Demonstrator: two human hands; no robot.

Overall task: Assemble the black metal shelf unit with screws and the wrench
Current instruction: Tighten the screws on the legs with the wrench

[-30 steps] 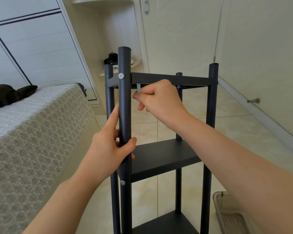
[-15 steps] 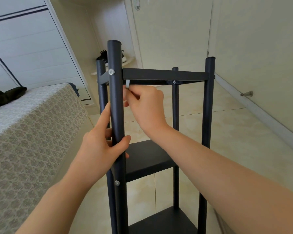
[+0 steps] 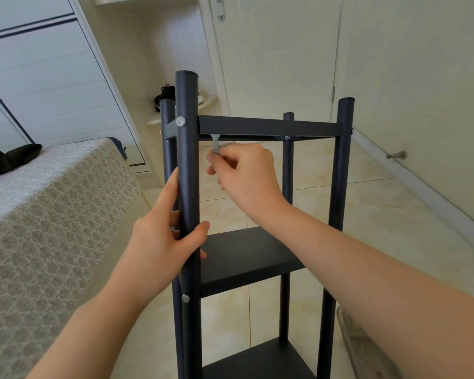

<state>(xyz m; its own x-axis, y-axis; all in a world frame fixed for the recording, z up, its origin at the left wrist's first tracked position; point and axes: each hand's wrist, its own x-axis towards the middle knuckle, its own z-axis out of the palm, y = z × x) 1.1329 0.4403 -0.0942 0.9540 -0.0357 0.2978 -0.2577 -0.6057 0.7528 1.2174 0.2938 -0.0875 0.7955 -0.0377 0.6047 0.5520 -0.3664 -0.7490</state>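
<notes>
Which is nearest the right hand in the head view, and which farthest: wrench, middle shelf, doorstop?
1. wrench, pinched in the right hand.
2. middle shelf, just below it.
3. doorstop, away on the right wall.

Your right hand [image 3: 246, 176] has sunk from in front of the top rail [image 3: 268, 126] to just below it, twisting round the wrench [image 3: 215, 144].

Bed [image 3: 52, 214] with patterned cover at left, dark cloth [image 3: 8, 160] on it, black shoes [image 3: 166, 95] on corner shelf [image 3: 203, 103], door [image 3: 279, 56], doorstop [image 3: 397, 154]
</notes>
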